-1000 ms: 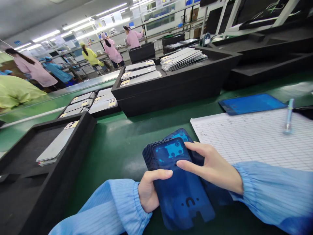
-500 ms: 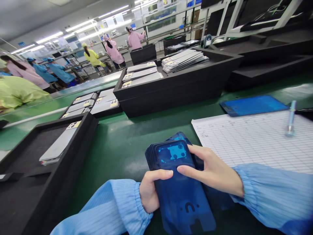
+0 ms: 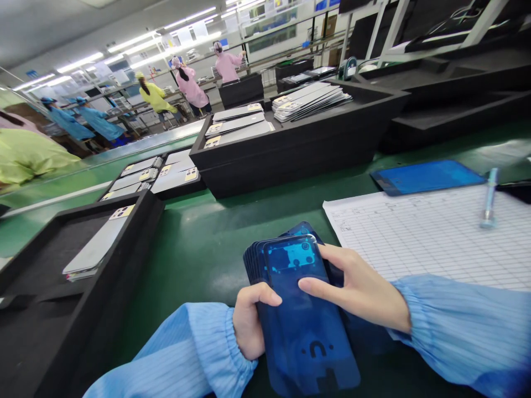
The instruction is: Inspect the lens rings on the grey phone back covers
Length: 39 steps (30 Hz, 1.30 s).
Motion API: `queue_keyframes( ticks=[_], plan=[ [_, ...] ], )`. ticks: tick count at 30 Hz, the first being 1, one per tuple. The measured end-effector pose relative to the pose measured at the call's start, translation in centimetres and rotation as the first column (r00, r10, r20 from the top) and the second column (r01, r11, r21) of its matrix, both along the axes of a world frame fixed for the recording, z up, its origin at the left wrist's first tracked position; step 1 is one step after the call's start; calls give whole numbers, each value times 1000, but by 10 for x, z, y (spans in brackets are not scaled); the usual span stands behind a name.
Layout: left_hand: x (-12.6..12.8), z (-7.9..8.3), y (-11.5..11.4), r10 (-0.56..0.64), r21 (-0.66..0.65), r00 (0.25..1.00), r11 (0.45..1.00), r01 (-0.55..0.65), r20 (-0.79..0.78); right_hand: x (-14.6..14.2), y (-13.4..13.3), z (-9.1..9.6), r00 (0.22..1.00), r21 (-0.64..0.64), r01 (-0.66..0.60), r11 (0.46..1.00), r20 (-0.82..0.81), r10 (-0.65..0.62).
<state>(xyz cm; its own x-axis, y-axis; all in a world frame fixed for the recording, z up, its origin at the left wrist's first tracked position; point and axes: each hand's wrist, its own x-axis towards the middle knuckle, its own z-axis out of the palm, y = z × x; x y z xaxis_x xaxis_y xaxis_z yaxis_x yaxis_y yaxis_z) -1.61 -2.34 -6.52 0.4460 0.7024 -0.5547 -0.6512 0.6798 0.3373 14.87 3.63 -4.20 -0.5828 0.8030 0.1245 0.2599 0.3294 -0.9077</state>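
A stack of blue panels [image 3: 307, 331] is held at the six o'clock edge of the green table [image 3: 199, 249]. It is gripped from nine o'clock by the left hand [image 3: 249, 323], with the thumb curled over the top. The right hand [image 3: 360, 290] is laid on it from three o'clock, fingers spread and forefinger pressed down. A ruled paper [image 3: 435, 237] with a pen [image 3: 489, 199] is seen at two o'clock.

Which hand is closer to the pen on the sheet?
Right. The right hand lies on the blue stack, left of the pen and nearer the camera. The left hand grips the stack's left edge, farther from the pen.
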Motion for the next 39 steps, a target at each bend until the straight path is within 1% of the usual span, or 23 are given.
queue_keyframes(
  ticks=[3,6,9,12,14,16,18,20,22,24,26,28,30,33,35,39],
  plan=[
    [-1,-3,1,14,-48,1000,999,-14,9,1,0,-1,1000,-7,-11,1000,-16,11],
    [-1,-2,1,34,-61,999,998,-35,-5,4,4,0,996,-33,-14,999,-86,11],
    [0,0,1,67,-45,997,997,-69,-37,11,13,5,984,-99,56,994,-161,-71],
    [1,2,2,53,54,999,997,-53,7,20,23,10,963,-164,134,977,-213,-168],
    [1,3,2,18,143,997,989,-28,69,24,28,13,948,-115,215,970,-212,-236],
    [1,2,2,1,195,994,981,-22,107,27,31,14,933,8,311,950,-193,-303],
    [0,2,2,-4,205,993,979,-21,122,27,32,12,924,141,369,919,-165,-346],
    [0,1,1,-13,207,992,978,-13,124,26,32,10,936,222,348,911,-128,-327],
    [0,1,0,-14,213,994,977,-10,111,24,31,6,971,247,238,939,-79,-226],
    [1,1,-1,-13,217,995,976,-9,99,22,29,2,995,219,100,971,-25,-97],
    [2,2,-1,-14,218,995,976,-7,96,21,27,-1,1000,165,18,986,12,-20],
    [3,3,-1,-13,210,995,978,-7,95,19,23,-3,1000,113,11,994,11,-12],
    [3,4,-1,0,180,997,984,-13,73,18,20,-3,999,97,40,995,-3,-40],
    [3,3,-1,41,97,999,994,-40,-5,16,14,0,996,123,80,989,24,-83],
    [3,3,-1,58,57,997,997,-55,-51,13,11,2,995,158,82,984,49,-90],
    [3,3,-1,46,45,995,998,-42,-89,10,8,4,998,199,57,978,19,-62]
  ],
)
